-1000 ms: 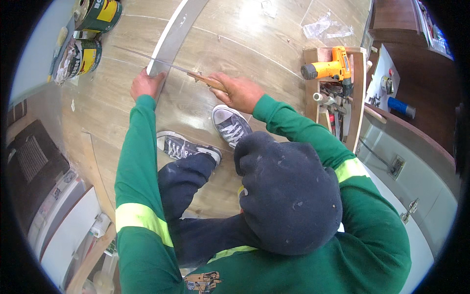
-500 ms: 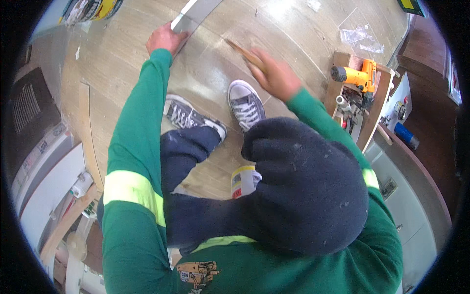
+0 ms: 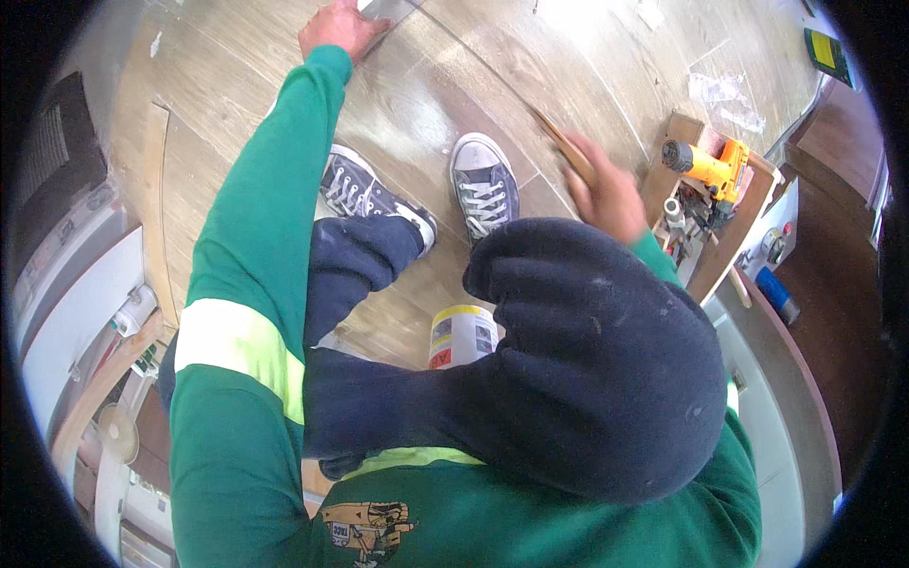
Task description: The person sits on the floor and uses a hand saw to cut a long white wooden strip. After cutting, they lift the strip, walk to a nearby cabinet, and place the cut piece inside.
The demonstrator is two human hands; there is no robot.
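Note:
At the top edge my left hand (image 3: 343, 30) is closed on a white strip (image 3: 364, 4), most of which is cut off by the frame. My right hand (image 3: 609, 189) grips a slim wooden-handled tool (image 3: 573, 156) just above the wood-look floor. Its narrow dark tip points toward the upper left; I cannot tell its exact kind. A thin dark line runs from near the strip to this tip; whether it is a floor joint or part of the tool is unclear. Between the two hands are my grey sneakers (image 3: 485, 189).
Right of my right hand stands a wooden toolbox (image 3: 720, 256) with an orange cordless drill (image 3: 710, 166) on top. A white tub (image 3: 462, 333) sits near my knees. Clear plastic wrap (image 3: 724, 99) lies on the floor (image 3: 426, 123). White panels (image 3: 85, 284) line the left.
My right hand has moved right and nearer with the wooden-handled tool. My left hand sits farther toward the top edge, and the white strip is largely out of view. The view has shifted a little.

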